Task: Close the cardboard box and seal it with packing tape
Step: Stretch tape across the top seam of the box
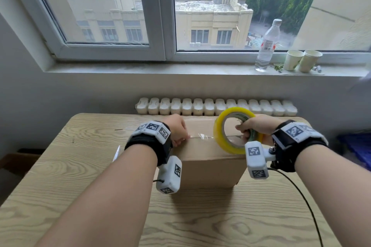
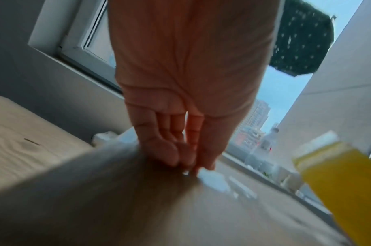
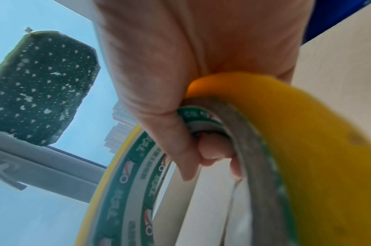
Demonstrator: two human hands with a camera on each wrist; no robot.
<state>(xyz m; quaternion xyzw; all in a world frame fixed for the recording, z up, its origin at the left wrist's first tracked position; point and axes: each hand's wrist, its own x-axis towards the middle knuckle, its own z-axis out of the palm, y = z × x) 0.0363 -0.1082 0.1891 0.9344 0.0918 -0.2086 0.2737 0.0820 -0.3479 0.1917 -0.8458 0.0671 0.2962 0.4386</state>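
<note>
Holding the roll of packing tape (image 1: 233,130) upright on its edge over the right part of the cardboard box (image 1: 208,158), I am gripping it with my right hand (image 1: 255,128), the fingers (image 3: 212,149) curled through the core and clamped on the roll's inner wall while the thumb lies along the printed lining. My left hand (image 1: 177,129) is lying on the box top toward its left end, its fingertips (image 2: 170,156) bunched together and pressing the end of the clear tape strip (image 1: 202,136) down on the cardboard. That strip is running along the seam across the closed top, from my left fingers to the roll. The box is sitting flaps shut in the middle of the wooden desk (image 1: 60,176), its long side toward me. A pair of scissors (image 1: 116,153) is lying on the desk just left of my left wrist. Beyond the desk, a white radiator (image 1: 200,106) is standing under the windowsill, where a plastic water bottle (image 1: 268,46) and two paper cups (image 1: 303,60) are standing side by side.
</note>
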